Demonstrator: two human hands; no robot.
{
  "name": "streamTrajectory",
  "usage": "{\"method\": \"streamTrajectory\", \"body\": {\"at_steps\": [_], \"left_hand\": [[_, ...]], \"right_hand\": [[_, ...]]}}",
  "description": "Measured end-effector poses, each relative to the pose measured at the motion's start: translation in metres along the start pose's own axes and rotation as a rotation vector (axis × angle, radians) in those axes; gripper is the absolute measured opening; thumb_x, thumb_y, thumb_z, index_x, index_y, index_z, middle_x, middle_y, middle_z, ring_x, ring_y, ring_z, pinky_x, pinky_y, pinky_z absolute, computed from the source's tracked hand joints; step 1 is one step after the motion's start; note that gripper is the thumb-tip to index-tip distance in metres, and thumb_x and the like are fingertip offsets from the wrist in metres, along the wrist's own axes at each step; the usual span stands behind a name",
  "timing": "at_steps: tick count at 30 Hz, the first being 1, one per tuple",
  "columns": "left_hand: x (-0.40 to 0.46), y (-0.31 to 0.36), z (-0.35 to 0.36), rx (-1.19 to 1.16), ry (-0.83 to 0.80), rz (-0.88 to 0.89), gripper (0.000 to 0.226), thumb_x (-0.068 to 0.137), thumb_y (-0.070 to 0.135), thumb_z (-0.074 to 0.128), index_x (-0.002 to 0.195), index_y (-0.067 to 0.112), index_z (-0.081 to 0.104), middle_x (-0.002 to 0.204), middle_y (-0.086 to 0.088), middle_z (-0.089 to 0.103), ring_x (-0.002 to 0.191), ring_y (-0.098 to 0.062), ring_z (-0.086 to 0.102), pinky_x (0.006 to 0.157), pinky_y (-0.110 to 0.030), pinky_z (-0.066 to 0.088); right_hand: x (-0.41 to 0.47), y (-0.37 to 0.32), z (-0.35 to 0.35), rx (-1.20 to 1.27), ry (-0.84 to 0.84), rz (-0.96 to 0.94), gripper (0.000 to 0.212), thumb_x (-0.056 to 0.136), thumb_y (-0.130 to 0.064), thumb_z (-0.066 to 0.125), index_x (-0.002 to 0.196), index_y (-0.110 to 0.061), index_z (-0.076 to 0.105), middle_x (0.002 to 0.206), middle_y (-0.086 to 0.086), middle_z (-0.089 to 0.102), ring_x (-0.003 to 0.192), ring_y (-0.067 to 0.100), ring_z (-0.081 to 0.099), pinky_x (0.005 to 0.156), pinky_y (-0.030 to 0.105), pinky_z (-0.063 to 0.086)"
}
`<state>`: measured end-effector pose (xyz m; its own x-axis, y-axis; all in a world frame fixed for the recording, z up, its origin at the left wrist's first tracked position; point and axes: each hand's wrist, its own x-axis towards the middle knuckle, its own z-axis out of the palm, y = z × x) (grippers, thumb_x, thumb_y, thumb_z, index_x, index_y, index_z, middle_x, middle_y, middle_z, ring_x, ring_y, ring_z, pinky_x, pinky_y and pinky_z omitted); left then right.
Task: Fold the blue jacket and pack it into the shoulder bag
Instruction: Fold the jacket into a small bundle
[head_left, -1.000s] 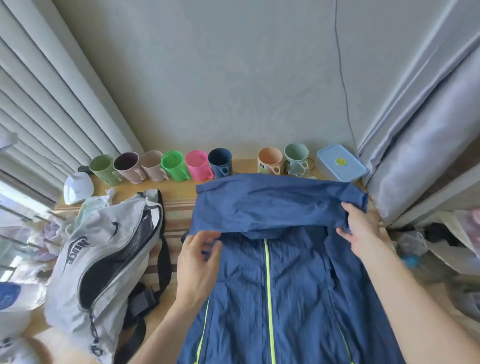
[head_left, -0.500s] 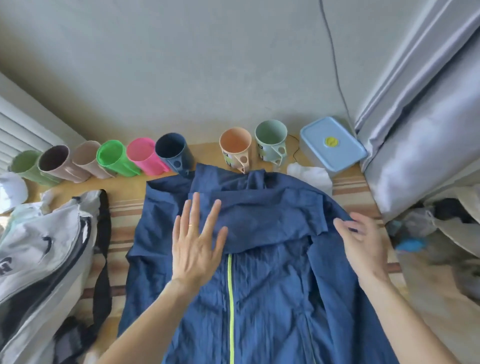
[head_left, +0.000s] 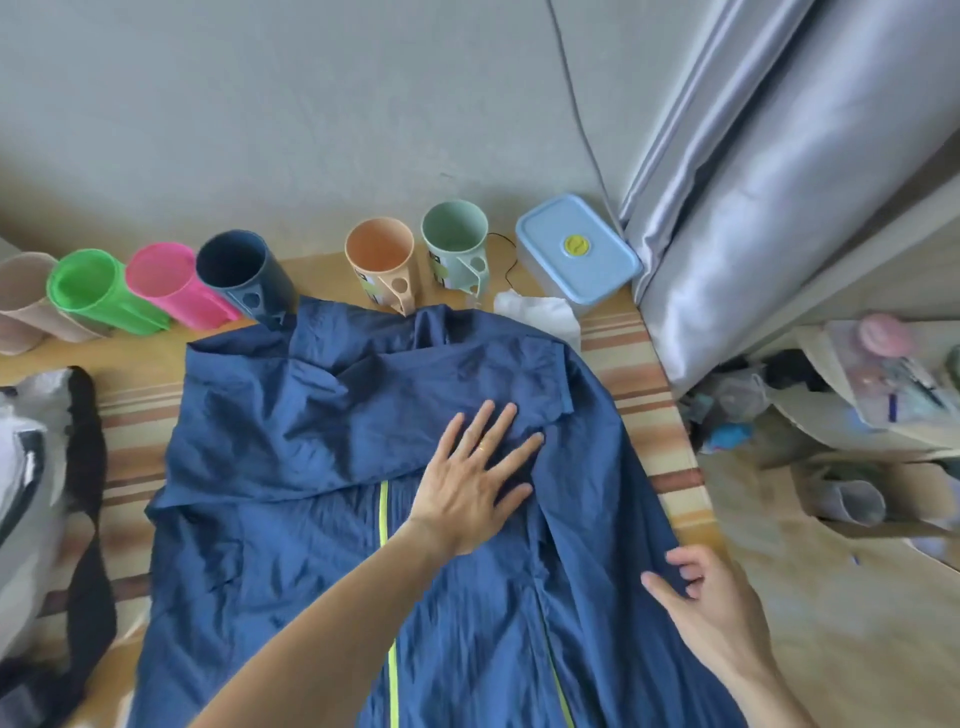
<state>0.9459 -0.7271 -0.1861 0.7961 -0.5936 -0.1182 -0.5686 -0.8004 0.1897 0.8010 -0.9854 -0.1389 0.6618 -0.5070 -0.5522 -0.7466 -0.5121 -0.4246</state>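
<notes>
The blue jacket (head_left: 311, 519) lies flat on the table (head_left: 660, 410), hood folded down. The left hand (head_left: 475, 486) presses on it, fingers spread. The right hand (head_left: 701, 603) pinches its right edge. The bag (head_left: 31, 467) sits far left.

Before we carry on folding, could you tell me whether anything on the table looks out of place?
Only a crumpled white tissue lying loose between the blue jacket and the lidded blue container. The cups stand in their row.
</notes>
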Motion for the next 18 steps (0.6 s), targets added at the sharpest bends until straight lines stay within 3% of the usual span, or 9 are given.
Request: {"method": "streamTrajectory", "body": {"at_steps": [2,5,9,11,12,13,15,16,18], "left_hand": [[0.003,0.013,0.006,-0.03,-0.084,-0.059,0.062,0.104,0.052,0.032,0.162,0.035,0.018,0.173,-0.009,0.002,0.16,-0.032,0.001,0.126,-0.055,0.016],[-0.001,0.047,-0.003,-0.128,0.038,-0.131,0.058,0.1,0.031,0.047,0.156,0.023,0.036,0.168,-0.02,0.024,0.155,-0.038,0.024,0.125,-0.052,0.024],[-0.015,0.087,-0.001,-0.164,0.109,-0.022,0.059,0.099,0.034,0.054,0.155,0.025,0.038,0.161,-0.018,0.041,0.145,-0.037,0.045,0.121,-0.05,0.034],[-0.019,0.095,-0.004,-0.211,0.034,-0.036,0.065,0.098,0.026,0.053,0.158,0.028,0.028,0.167,-0.017,0.03,0.151,-0.037,0.035,0.124,-0.05,0.027],[-0.02,0.098,-0.005,-0.268,-0.003,-0.04,0.068,0.098,0.02,0.05,0.159,0.03,0.023,0.169,-0.016,0.023,0.154,-0.037,0.027,0.126,-0.049,0.022],[-0.019,0.101,-0.009,-0.355,-0.034,-0.046,0.069,0.098,0.017,0.047,0.16,0.032,0.021,0.171,-0.014,0.019,0.156,-0.036,0.021,0.127,-0.048,0.02],[-0.015,0.104,-0.027,-0.617,-0.049,-0.098,0.062,0.1,0.019,0.043,0.158,0.035,0.029,0.171,-0.007,0.019,0.156,-0.03,0.019,0.126,-0.041,0.022],[-0.012,0.104,-0.04,-0.781,-0.048,-0.144,0.056,0.101,0.022,0.043,0.154,0.036,0.037,0.17,-0.003,0.023,0.155,-0.024,0.022,0.123,-0.035,0.025],[-0.01,0.097,-0.074,-1.052,0.025,-0.254,0.043,0.102,0.028,0.048,0.145,0.033,0.053,0.16,0.004,0.041,0.148,-0.012,0.034,0.119,-0.029,0.029]], "right_hand": [[-0.008,0.013,-0.007,-0.068,0.089,0.076,0.048,0.073,-0.045,0.084,0.108,-0.027,0.057,0.106,0.001,0.06,0.098,0.026,0.066,0.077,0.035,0.047],[-0.034,0.031,-0.012,-0.163,0.043,0.211,0.065,0.065,-0.056,0.083,0.108,-0.032,0.041,0.104,0.002,0.058,0.099,0.029,0.063,0.077,0.035,0.043],[-0.057,0.05,-0.014,-0.262,-0.051,0.241,0.036,0.073,-0.046,0.081,0.081,-0.017,0.061,0.07,-0.003,0.064,0.079,0.029,0.065,0.067,0.033,0.044],[-0.058,0.052,-0.032,-0.118,-0.167,0.267,0.058,0.061,-0.061,0.085,0.063,-0.009,0.06,0.058,-0.003,0.061,0.07,0.026,0.067,0.063,0.031,0.041],[-0.06,0.053,-0.049,0.006,-0.18,0.208,0.068,0.055,-0.068,0.084,0.064,-0.005,0.062,0.058,-0.003,0.063,0.065,0.021,0.064,0.063,0.03,0.04],[-0.066,0.045,-0.068,0.161,-0.156,0.166,0.064,0.063,-0.064,0.083,0.071,-0.003,0.066,0.061,-0.002,0.067,0.064,0.016,0.063,0.065,0.027,0.042],[-0.079,0.008,-0.101,0.58,-0.189,0.131,0.027,0.085,-0.032,0.076,0.087,-0.005,0.075,0.089,0.005,0.08,0.081,0.014,0.068,0.082,0.028,0.046],[-0.083,-0.015,-0.115,0.679,-0.217,0.084,0.019,0.086,-0.026,0.074,0.093,-0.008,0.076,0.103,0.009,0.08,0.093,0.018,0.069,0.09,0.034,0.047],[-0.088,-0.079,-0.142,0.702,-0.227,-0.078,0.025,0.08,-0.032,0.074,0.097,-0.014,0.075,0.107,0.009,0.078,0.097,0.02,0.07,0.084,0.034,0.053]]}}
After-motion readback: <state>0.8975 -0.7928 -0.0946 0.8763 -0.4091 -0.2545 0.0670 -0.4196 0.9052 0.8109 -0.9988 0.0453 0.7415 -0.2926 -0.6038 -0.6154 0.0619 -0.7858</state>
